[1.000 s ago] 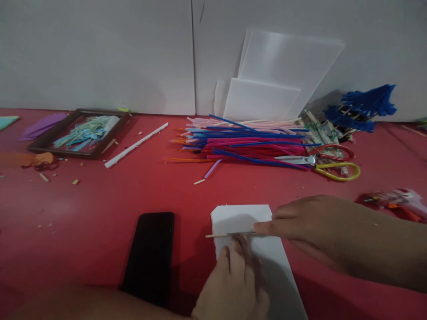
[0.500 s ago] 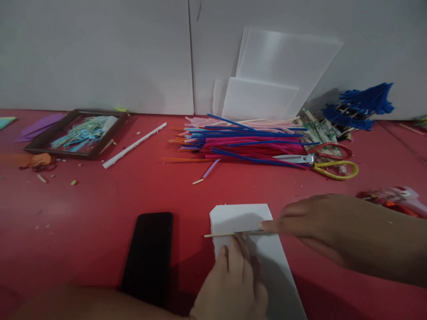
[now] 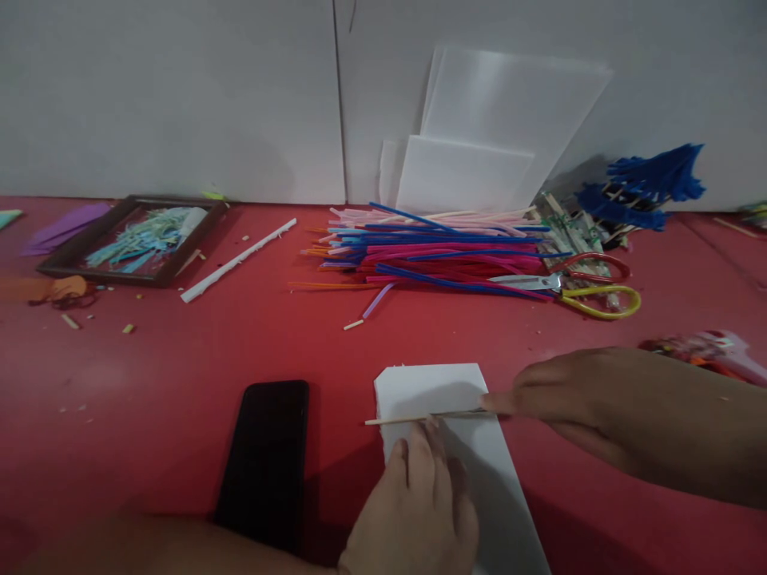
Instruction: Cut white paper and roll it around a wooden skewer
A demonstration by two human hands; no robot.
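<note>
Left hand (image 3: 413,507) on a thin, straight, pale stick (image 3: 392,420).

The left hand (image 3: 413,507) lies near, palm down; farther and rightward, the right hand (image 3: 569,399) curls, pointing left.

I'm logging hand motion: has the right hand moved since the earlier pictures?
Yes, to the right: the gap between the right hand and the black phone has widened, and less of the hand overlaps the white board.
</note>
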